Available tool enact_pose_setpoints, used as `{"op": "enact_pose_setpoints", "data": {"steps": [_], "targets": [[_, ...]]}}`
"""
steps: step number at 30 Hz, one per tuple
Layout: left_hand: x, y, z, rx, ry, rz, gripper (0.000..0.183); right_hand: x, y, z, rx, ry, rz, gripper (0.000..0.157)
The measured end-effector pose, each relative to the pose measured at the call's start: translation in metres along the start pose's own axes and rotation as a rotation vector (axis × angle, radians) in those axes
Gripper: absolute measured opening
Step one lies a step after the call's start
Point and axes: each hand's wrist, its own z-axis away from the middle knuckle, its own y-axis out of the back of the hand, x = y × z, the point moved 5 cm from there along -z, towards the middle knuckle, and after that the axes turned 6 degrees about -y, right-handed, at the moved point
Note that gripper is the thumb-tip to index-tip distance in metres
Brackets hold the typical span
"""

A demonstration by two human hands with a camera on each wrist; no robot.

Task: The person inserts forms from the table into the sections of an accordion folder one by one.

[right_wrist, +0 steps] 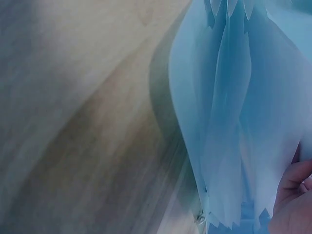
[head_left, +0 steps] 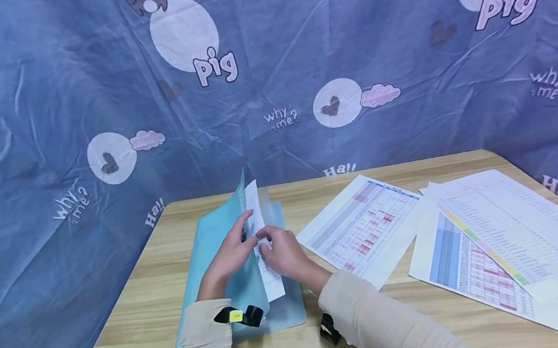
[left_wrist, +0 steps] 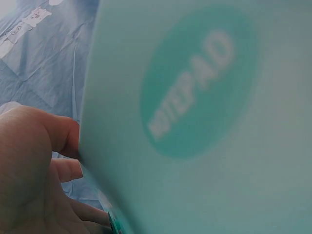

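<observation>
Near the worktop's (head_left: 133, 308) left side, the left hand (head_left: 228, 255) grips the teal folder's (head_left: 209, 246) raised cover, keeping it open, while the right hand's (head_left: 280, 252) fingers pinch a printed sheet (head_left: 259, 223) standing upright inside it. Loose printouts (head_left: 363, 224) lie to the right.

Teal folder (head_left: 214, 246), pink-and-white printed sheets (head_left: 363, 224), blue backdrop (head_left: 41, 110) (pale circles, pink clouds), light wood-grain table (head_left: 136, 331).

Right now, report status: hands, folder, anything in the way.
Left hand holds the folder cover open. Right hand pinches the sheet at the folder. Loose printouts lie apart on the table, right side; nothing blocks.
</observation>
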Motion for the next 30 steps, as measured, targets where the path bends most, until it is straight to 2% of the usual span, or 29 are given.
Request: {"op": "enact_pose_setpoints", "data": {"steps": [9,17,24,30], "targets": [[0.0,-0.002,0.0,-0.01,-0.013,-0.015,0.062,-0.002,-0.002,0.001,0.006,0.006,0.041,0.028],[0.0,-0.003,-0.001,-0.017,0.006,-0.006,0.062,-0.002,-0.002,0.002,-0.004,-0.006,0.045,0.03],[0.0,-0.002,-0.001,-0.016,-0.002,-0.007,0.064,0.002,0.006,0.002,0.005,-0.028,0.045,0.03],[-0.001,-0.003,0.0,-0.018,0.006,-0.011,0.063,0.014,0.021,0.002,-0.022,-0.06,-0.033,0.031]]}}
